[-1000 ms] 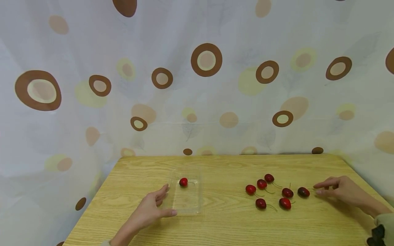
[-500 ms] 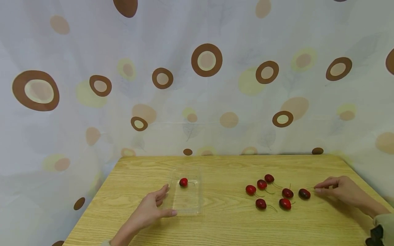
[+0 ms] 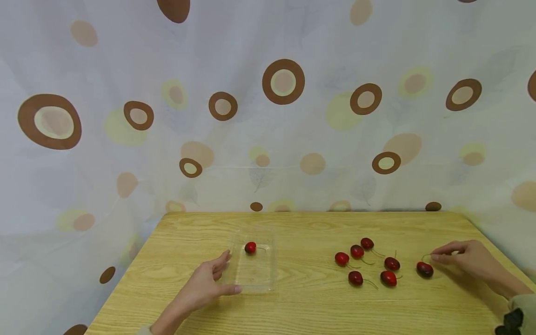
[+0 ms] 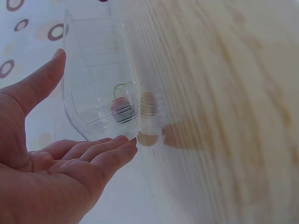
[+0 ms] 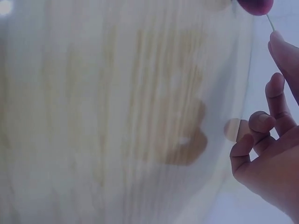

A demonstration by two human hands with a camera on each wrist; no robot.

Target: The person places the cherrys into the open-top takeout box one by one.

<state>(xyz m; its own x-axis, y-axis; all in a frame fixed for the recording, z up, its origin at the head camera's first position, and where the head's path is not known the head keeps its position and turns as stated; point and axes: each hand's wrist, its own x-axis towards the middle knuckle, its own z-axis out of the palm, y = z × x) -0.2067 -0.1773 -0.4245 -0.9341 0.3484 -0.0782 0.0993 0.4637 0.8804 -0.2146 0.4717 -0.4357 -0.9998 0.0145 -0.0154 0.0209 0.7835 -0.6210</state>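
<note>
A clear plastic box (image 3: 256, 274) sits on the left half of the wooden table, with one cherry (image 3: 250, 248) inside. My left hand (image 3: 203, 284) is at the box's near left side, thumb and fingers spread and fairly straight against it. In the left wrist view the fingertips (image 4: 124, 144) reach the box's end wall. At the right, my right hand (image 3: 473, 260) pinches the stem of a dark red cherry (image 3: 425, 270) between thumb and forefinger. The right wrist view shows that fruit (image 5: 257, 4) at the top edge, its other fingers loosely curled.
Several loose cherries with stems lie between the hands, among them a bright red cherry (image 3: 388, 278) and a darker cherry (image 3: 355, 278). The wooden table (image 3: 301, 307) ends at the back against a patterned curtain (image 3: 310, 116).
My right thumb and forefinger have closed on the cherry's stem. That cherry has shifted right and turned, away from the others. My left hand and the box have stayed put.
</note>
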